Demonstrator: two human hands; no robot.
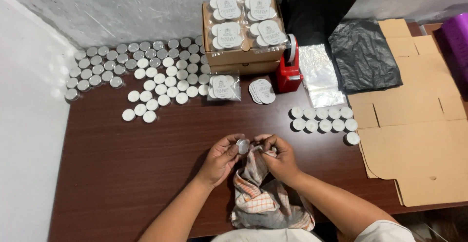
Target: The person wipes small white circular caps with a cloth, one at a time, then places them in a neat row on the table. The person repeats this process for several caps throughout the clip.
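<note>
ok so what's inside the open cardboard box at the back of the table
The cardboard box holds four clear packs of white tealight candles, each with a round white label on top. They fill the opening, so anything beneath that top layer is hidden.

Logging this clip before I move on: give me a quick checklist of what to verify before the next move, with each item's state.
1. Left hand has a grip on the tealight: ok.
2. Right hand holds the checked cloth: ok.
3. Cloth touches the tealight: ok.
4. Tealight's metal cup clean: cannot tell.
5. Bare table around the hands: ok.
6. Small group of tealights standing apart on the right: ok.
</note>
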